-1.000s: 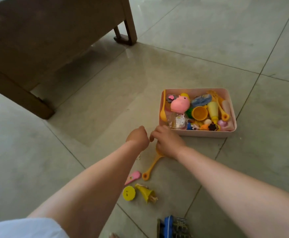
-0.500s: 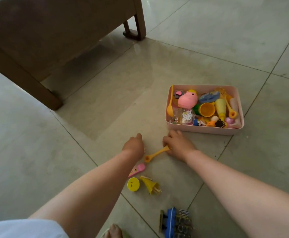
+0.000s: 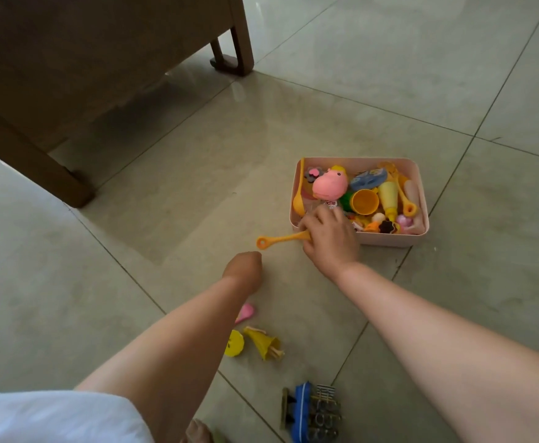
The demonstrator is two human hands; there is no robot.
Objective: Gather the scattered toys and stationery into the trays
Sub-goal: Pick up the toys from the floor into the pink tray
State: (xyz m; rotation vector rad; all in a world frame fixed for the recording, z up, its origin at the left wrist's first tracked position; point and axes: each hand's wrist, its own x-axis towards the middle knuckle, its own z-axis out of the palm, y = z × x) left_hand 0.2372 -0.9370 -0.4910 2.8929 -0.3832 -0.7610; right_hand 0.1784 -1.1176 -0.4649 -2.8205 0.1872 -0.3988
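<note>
A pink tray (image 3: 389, 241) full of small plastic toys sits on the tiled floor. My right hand (image 3: 330, 238) is closed around an orange toy spoon (image 3: 281, 239) and holds it lifted at the tray's near left corner, its ringed handle pointing left. Lower and to the left, my left hand (image 3: 244, 270) is curled into a fist near the floor; whether it holds anything is hidden. On the floor below it lie a pink toy piece (image 3: 247, 312), a yellow disc (image 3: 234, 343) and a yellow cone toy (image 3: 265, 345).
A blue toy with a striped part (image 3: 309, 410) lies near the bottom edge. A wooden furniture frame (image 3: 69, 91) stands at the upper left, its legs on the floor. A toe (image 3: 197, 431) shows at the bottom. Open tile lies to the right.
My right hand has lifted the orange spoon off the floor and carried it up to the tray's near corner. My left hand stayed curled in about the same place.
</note>
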